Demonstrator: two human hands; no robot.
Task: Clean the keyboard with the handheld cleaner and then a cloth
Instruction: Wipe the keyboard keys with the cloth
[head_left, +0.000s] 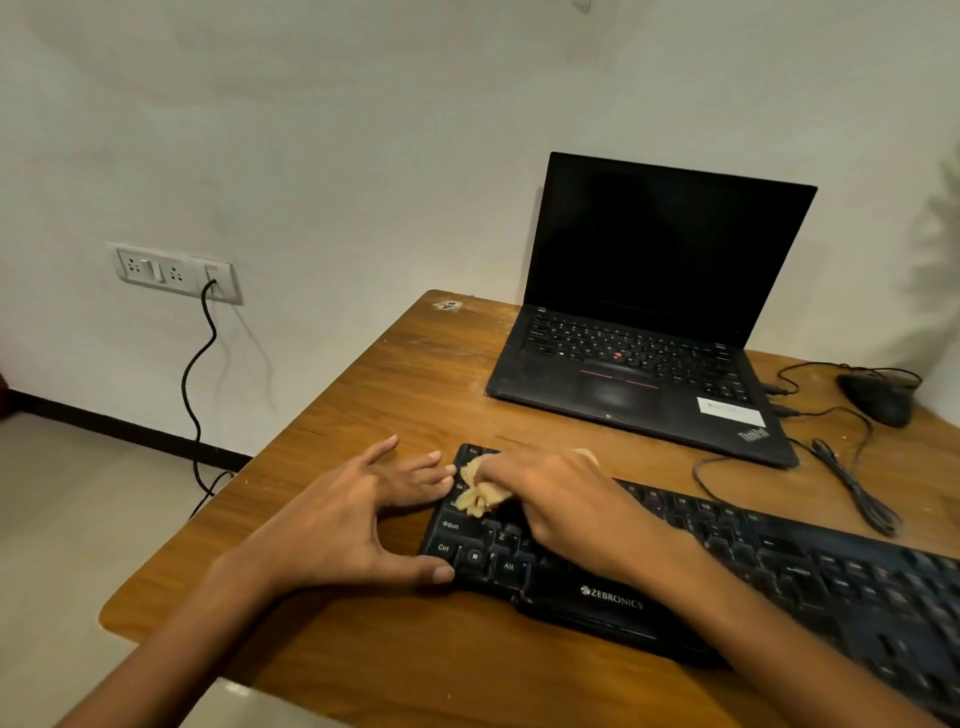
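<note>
A black Zebronics keyboard (779, 582) lies slanted across the near part of the wooden table (395, 384). My right hand (561, 499) presses a crumpled beige cloth (480, 493) onto the keys at the keyboard's left end, its fingers curled over the cloth. My left hand (358, 525) braces the keyboard's left edge, fingertips against the far corner and thumb against the near corner by the Ctrl key. No handheld cleaner is in view.
An open black laptop (644, 332) with a dark screen stands behind the keyboard. A black mouse (878, 397) and loose cables (852, 478) lie at the right. A wall socket (174, 273) with a plugged black cord is at the left. The table's left edge is beside my left arm.
</note>
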